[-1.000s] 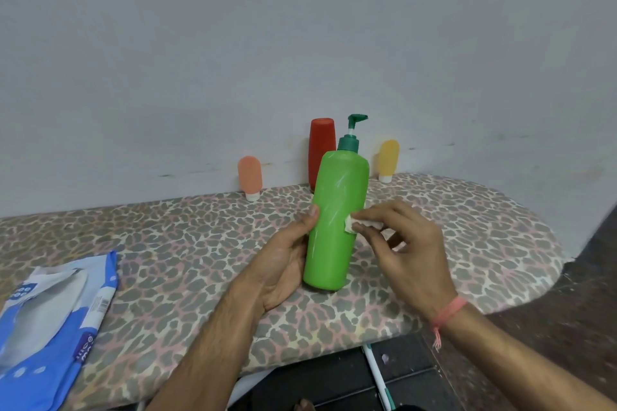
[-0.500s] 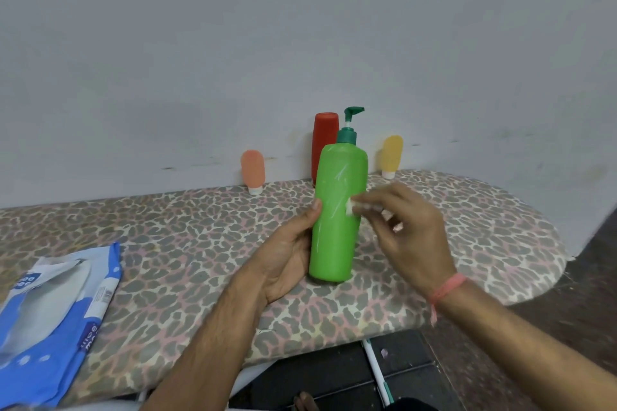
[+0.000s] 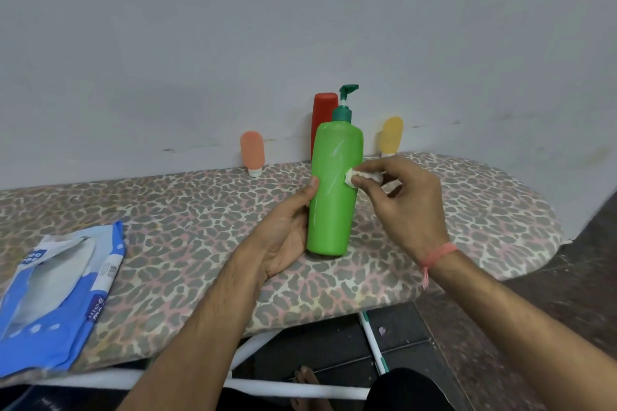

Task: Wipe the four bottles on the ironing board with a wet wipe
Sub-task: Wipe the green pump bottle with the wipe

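Blue wipes pack (image 3: 50, 294): partial white letters "ee", "mee"; rest unreadable.

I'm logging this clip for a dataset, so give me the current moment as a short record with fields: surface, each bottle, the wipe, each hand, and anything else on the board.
surface: ironing board, leopard-print cover
green pump bottle: upright on the board, near the front
red bottle: behind the green one, by the wall
orange bottle: cap down, by the wall
yellow bottle: cap down, by the wall
wet wipe: bunched, against the green bottle's side
left hand: holds the green bottle
right hand: pinches the wipe
wipes pack: blue, opened, on the board's left end
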